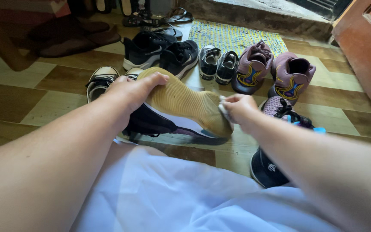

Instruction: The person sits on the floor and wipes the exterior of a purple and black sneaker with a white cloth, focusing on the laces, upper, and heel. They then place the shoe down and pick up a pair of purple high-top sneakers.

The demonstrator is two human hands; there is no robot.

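A person seated on the floor (31,107) held a dark shoe (181,107) sole-up, its tan ribbed sole facing the camera. Long axis ran approx. 10 o'clock to 4 o'clock, one end under the left hand (132,90), the other by the right hand (237,107). Left grip: fingers curled over the sole's upper end, closed on the shoe. Right grip: fingers pinched shut on a small white cloth (223,107) pressed to the sole's lower end.

Floor was patterned in tan and brown blocks. At 12 o'clock lay black trainers (159,51), small black kids' shoes (217,64) and a patterned mat (232,36); at 1 o'clock, mauve high-tops (275,71). A pink-and-black shoe (280,109) sat at 3 o'clock, sandals (101,79) at 10 o'clock. An orange door (370,47) stood far right. White fabric (172,193) covered the lap.
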